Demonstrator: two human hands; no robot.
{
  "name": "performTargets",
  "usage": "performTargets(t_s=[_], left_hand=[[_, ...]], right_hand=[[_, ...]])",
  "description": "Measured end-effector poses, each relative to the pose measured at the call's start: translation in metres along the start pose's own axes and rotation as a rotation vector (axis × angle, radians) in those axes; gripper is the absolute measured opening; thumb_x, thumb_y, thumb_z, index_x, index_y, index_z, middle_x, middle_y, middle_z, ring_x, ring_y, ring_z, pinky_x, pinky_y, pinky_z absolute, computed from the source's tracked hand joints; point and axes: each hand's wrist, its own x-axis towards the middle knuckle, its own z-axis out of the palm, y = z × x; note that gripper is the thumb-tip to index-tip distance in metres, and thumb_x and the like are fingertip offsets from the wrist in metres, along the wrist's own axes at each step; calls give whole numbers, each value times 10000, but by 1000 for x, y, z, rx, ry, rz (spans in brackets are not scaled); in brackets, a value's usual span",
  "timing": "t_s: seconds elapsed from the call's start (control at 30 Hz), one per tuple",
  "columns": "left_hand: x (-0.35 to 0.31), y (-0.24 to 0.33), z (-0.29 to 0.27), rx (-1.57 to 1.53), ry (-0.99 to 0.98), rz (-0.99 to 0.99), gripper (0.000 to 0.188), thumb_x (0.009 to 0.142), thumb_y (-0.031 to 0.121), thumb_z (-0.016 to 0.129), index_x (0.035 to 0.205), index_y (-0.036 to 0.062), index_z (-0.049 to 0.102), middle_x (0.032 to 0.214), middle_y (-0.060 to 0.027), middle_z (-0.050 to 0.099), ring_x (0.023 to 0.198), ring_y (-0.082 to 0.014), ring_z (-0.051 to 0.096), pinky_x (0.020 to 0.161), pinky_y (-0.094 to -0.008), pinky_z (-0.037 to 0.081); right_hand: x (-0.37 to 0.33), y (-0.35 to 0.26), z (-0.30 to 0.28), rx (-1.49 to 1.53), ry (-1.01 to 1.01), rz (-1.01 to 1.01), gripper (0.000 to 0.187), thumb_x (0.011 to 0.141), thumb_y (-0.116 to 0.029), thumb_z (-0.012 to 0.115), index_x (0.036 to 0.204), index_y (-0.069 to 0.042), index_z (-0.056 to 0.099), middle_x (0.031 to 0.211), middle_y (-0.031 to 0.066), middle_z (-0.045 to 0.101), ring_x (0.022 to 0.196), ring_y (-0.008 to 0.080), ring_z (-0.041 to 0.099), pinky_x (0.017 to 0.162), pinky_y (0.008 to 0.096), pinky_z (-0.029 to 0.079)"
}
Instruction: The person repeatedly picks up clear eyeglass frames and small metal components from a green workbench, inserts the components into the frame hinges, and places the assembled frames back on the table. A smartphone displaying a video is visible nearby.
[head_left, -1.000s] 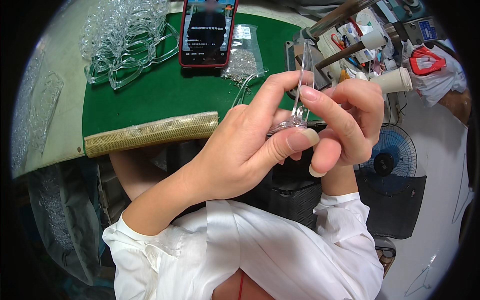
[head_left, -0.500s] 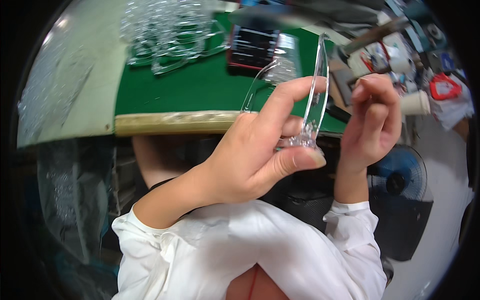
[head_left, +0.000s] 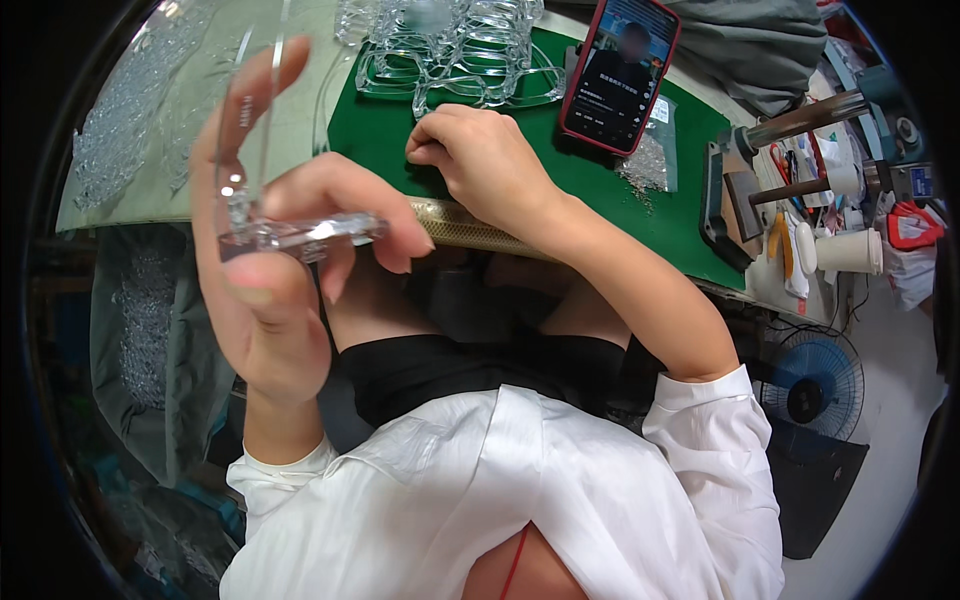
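My left hand (head_left: 290, 340) is raised at the left, pinching a clear plastic eyeglass frame (head_left: 325, 230) between thumb and fingers. Its thin transparent arms stand upward past the index finger, and small metallic bits show near the hinge. My right hand (head_left: 490, 165) rests over the near part of the green mat (head_left: 540, 130), its fingers curled together with the tips turned down. Whatever the right fingers hold, if anything, is hidden. Just beyond that hand lies a pile of clear eyeglass frames (head_left: 490, 92).
A red-cased phone (head_left: 615, 80) stands tilted on the mat, beside a small clear bag of tiny parts (head_left: 655, 155). Farther right is a bench press (head_left: 810, 120) among tools and a white cup (head_left: 848, 252). More clear parts (head_left: 140, 120) cover the left table; a fan (head_left: 812, 385) sits below right.
My left hand has moved left with the eyeglass frame. My right hand has come from the right side to the mat near the pile. The whole view has shifted too.
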Motion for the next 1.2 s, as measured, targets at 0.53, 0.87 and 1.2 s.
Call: performTargets(t_s=[0.53, 0.87, 1.2], left_hand=[[3, -16, -19, -104, -30, 29, 1014, 831, 753, 351, 1418, -60, 201, 687, -111, 604, 516, -86, 525, 436, -138, 347], [2, -16, 3, -210, -151, -3, 1009, 830, 741, 388, 1402, -67, 193, 709, -114, 623, 536, -82, 552, 439, -132, 348], [-13, -16, 95, -657, -660, -62, 769, 892, 429, 579, 1401, -10, 206, 785, -94, 613, 678, -157, 624, 628, -245, 493]], right_hand=[[-4, -15, 16, -368, 39, 44, 172, 773, -178, 686, 764, -35, 591, 779, 107, 584, 750, 289, 605, 628, 399, 501], [-4, -9, -14, -189, 47, 13, 161, 798, -161, 655, 801, -12, 594, 829, 111, 588, 770, 258, 597, 637, 360, 494], [-76, -54, -154, 45, 296, -327, 297, 807, -314, 680, 759, -43, 571, 776, 56, 546, 722, 195, 474, 644, 284, 383]])
